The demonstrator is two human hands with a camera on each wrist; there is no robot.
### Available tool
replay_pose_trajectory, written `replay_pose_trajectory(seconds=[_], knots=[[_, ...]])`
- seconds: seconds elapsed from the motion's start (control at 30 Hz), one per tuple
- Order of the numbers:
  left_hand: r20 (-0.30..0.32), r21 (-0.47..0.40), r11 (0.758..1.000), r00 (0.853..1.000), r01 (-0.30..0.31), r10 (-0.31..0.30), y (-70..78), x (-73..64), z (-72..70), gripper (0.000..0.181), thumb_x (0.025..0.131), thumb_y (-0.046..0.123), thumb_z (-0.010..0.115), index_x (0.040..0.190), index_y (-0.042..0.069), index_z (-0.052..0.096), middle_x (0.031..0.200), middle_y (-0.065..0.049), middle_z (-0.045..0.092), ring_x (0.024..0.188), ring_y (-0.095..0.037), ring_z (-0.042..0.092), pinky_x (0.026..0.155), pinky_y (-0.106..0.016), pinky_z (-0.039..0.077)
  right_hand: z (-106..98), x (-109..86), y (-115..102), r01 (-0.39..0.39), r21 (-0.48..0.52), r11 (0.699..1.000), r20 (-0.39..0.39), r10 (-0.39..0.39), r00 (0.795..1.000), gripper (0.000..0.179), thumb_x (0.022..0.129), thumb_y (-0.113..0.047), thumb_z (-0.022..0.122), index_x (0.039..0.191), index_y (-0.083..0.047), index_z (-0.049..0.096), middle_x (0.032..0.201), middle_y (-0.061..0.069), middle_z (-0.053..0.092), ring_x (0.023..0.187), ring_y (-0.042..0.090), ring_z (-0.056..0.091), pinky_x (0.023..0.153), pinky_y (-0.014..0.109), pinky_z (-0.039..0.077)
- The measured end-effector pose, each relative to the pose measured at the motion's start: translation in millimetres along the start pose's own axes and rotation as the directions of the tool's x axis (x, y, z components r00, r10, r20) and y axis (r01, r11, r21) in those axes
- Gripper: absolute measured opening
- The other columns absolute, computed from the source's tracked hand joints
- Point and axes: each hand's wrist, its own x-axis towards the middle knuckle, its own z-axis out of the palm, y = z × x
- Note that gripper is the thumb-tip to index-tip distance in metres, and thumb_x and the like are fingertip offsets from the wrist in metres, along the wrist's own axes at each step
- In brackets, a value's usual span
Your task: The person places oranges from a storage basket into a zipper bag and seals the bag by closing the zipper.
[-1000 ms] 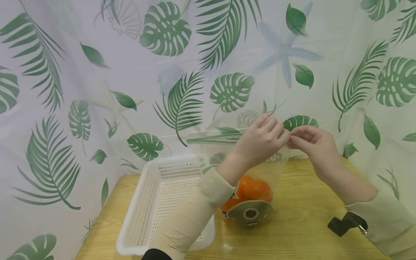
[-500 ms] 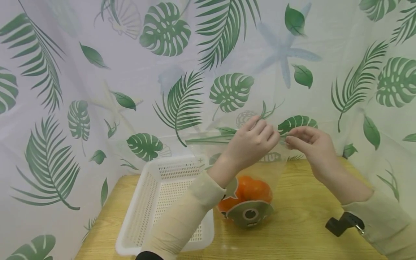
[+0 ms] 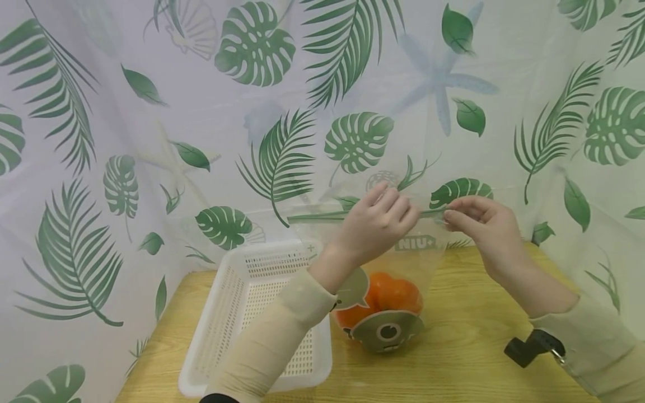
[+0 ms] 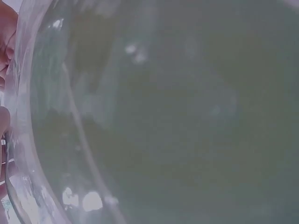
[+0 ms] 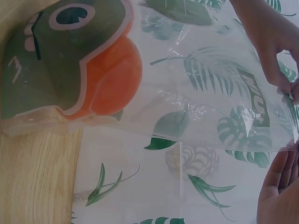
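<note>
A clear zip bag (image 3: 322, 230) with a green-edged seal and a green cartoon print stands on the table. Rounded orange produce (image 3: 395, 294) fills its bottom; the kind is not plain. My left hand (image 3: 377, 221) pinches the bag's top seal near its middle. At the seal's right end, my right hand (image 3: 481, 226) pinches the corner between thumb and fingers. The right wrist view shows the bag's "NIU+" label (image 5: 255, 100) and both hands along its top edge. Close-up green print (image 4: 177, 116) takes up most of the left wrist view, with fingers at its left edge.
Left of the bag, under my left forearm, stands a white perforated plastic basket (image 3: 259, 299). The wooden table (image 3: 478, 336) ends at a white curtain (image 3: 176, 101) printed with leaves, which surrounds it at the back and sides.
My left hand has slid leftward along the bag's seal, away from the right hand, uncovering the printed label. The right hand has stayed at the right corner, almost still.
</note>
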Motion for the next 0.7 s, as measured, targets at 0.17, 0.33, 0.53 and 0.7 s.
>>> replay_pose_trajectory(seconds=[0.17, 0.33, 0.53, 0.7], knots=[[-0.001, 0.007, 1.0, 1.0, -0.008, 0.008, -3.4, -5.0, -2.7, 0.022, 0.104, 0.007, 0.054, 0.096, 0.021, 0.069, 0.093, 0.007, 0.071, 0.099, -0.016, 0.07, 0.105, -0.033, 0.053, 0, 0.5, 1, 0.006, 0.02, 1.0, 0.0, -0.006, 1.0, 0.017, 0.099, 0.001, 0.07, 0.097, -0.015, 0.075, 0.086, -0.013, 0.078, 0.077, 0.004, 0.074, 0.081, 0.012, 0.058], [-0.003, 0.009, 1.0, 1.0, -0.003, 0.003, -7.2, -9.9, -4.5, 0.02, 0.103, 0.007, 0.057, 0.095, 0.021, 0.069, 0.092, 0.007, 0.07, 0.096, -0.016, 0.07, 0.103, -0.032, 0.053, -2, 0.9, 2, 0.007, 0.02, 1.0, 0.0, -0.007, 1.0, 0.016, 0.099, 0.001, 0.07, 0.098, -0.014, 0.076, 0.086, -0.012, 0.078, 0.077, 0.004, 0.074, 0.08, 0.012, 0.058], [0.003, 0.013, 1.0, 1.0, 0.006, -0.006, -11.4, -16.5, -6.3, 0.018, 0.103, 0.009, 0.057, 0.095, 0.02, 0.068, 0.092, 0.006, 0.069, 0.095, -0.015, 0.068, 0.102, -0.032, 0.052, -4, 1.3, 2, 0.003, 0.033, 0.999, 0.002, -0.003, 1.0, 0.018, 0.099, 0.001, 0.07, 0.097, -0.015, 0.076, 0.087, -0.011, 0.078, 0.078, 0.003, 0.074, 0.081, 0.012, 0.058], [0.024, 0.021, 1.0, 1.0, 0.008, -0.009, -15.8, -22.7, -8.9, 0.016, 0.103, 0.011, 0.057, 0.096, 0.021, 0.069, 0.093, 0.006, 0.069, 0.096, -0.016, 0.068, 0.103, -0.033, 0.052, -4, 1.2, 2, 0.003, 0.044, 0.999, 0.003, -0.003, 1.0, 0.019, 0.099, 0.002, 0.069, 0.096, -0.016, 0.076, 0.086, -0.011, 0.078, 0.076, 0.004, 0.073, 0.08, 0.012, 0.058]])
